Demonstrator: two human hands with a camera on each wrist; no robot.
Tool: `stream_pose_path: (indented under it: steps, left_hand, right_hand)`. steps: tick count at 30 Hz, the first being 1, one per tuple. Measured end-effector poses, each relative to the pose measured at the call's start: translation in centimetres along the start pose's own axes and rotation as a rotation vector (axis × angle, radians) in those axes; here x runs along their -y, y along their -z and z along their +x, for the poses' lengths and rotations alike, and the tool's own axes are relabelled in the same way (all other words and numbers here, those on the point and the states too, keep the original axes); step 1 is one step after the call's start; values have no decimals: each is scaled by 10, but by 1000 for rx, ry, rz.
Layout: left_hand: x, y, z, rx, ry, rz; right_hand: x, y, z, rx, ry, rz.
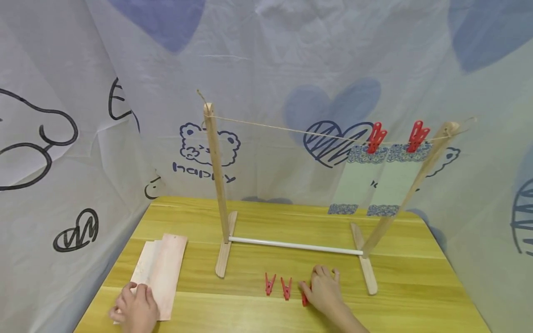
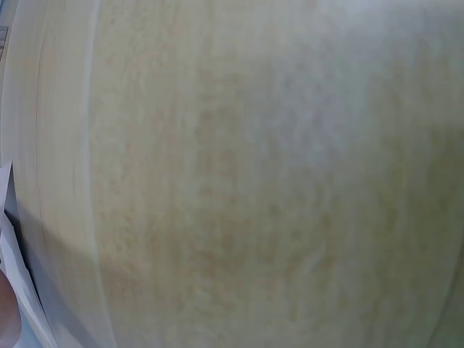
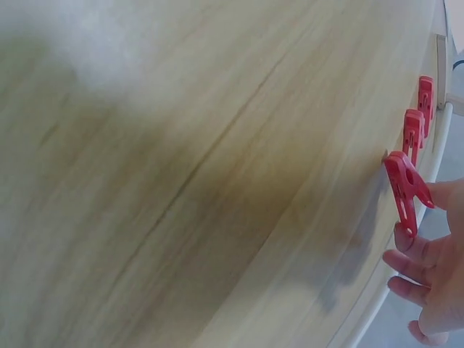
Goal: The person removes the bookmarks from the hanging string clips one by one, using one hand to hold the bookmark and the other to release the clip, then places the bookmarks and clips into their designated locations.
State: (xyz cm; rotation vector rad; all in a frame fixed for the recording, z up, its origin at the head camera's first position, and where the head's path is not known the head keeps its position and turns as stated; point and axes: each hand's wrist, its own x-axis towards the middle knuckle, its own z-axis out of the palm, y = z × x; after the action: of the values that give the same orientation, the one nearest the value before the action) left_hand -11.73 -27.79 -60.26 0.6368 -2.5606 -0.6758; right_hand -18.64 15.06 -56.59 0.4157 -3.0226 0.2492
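My right hand pinches a red clothespin between thumb and fingertips, close over the table. Two more red clothespins lie to its left, the far one and the nearer one. My left hand lies over the near end of a small stack of pale paper strips, fingers curled at their left edge. The top strip is pinkish and has a small hole at its far end. In the left wrist view one fingertip shows beside the strips' raised edges.
A wooden stand with a white crossbar holds a string between two posts. Two white strips with blue patterned ends hang at its right, the left one and right one, each under a red clothespin. Printed cloth surrounds the table.
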Motion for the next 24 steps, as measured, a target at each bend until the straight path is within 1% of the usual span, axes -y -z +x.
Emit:
stream_pose_path:
  steps: [2,6,8,11,16,24]
  left_hand:
    - [0,2,1,30,12,23]
    - [1,6,4,118,30,88]
    - [2,7,5,142,27,118]
    - [4,7,6,151,17,153]
    - [8,7,9,163,-4,188]
    - [12,6,7,162,-6,231]
  right_hand:
    - [2,0,0,-5,-12,-4]
    - [4,-5,1,-18,-42,-4]
    - [4,-8,1,-29,-56,-7]
    - [4,-12,1,-45,-70,1]
    - [4,-19,1,-61,-88,12]
    - [4,-30,0,-55,-117,3]
